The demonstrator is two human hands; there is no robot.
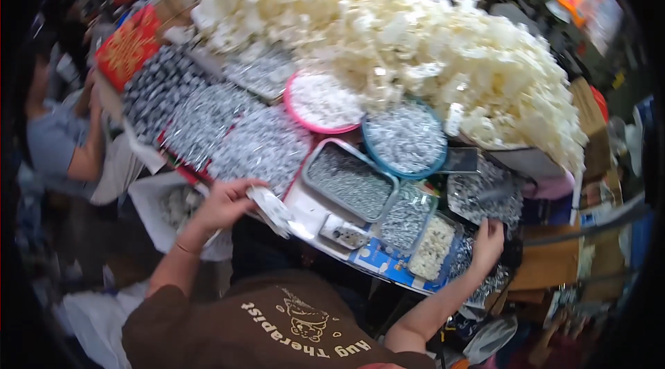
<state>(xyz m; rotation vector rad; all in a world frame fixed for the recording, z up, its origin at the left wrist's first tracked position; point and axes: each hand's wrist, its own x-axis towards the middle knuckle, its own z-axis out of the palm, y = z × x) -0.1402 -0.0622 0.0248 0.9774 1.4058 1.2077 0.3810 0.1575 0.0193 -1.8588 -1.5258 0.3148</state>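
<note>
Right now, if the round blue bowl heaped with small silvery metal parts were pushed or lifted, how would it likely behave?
The blue bowl is heaped to its rim with small metal parts, so it probably feels heavy for its size. Its load looks loose, so tilting would likely spill pieces. Wedged between the pink bowl and the grey tray, it would probably nudge them when pushed.
</note>
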